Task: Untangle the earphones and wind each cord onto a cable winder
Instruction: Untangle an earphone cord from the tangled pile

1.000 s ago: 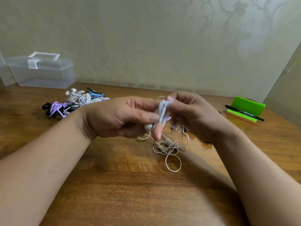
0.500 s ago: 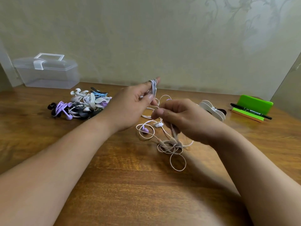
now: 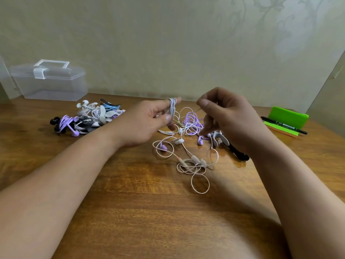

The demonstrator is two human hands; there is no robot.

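My left hand (image 3: 147,120) pinches a white cable winder (image 3: 172,109) wrapped with white cord, raised above the table. My right hand (image 3: 225,116) is beside it, fingers pinched on a thin cord end that I can barely make out. Under both hands lies a loose tangle: a pale pink earphone cord (image 3: 194,165) with looped wire, a purple cord coil (image 3: 193,120) and white earbuds (image 3: 179,141). Spare grey and black winders (image 3: 220,139) lie partly hidden below my right hand.
A pile of wound earphones on winders (image 3: 89,118) sits at the left. A clear plastic box (image 3: 48,81) stands at the back left against the wall. A green holder (image 3: 287,119) with a black pen (image 3: 283,125) lies at the right on the wooden table (image 3: 149,212).
My hands have separated: the left one carried the wound winder up and away from me, the right rose off the tangle pinching a cord. The purple coil is now uncovered.
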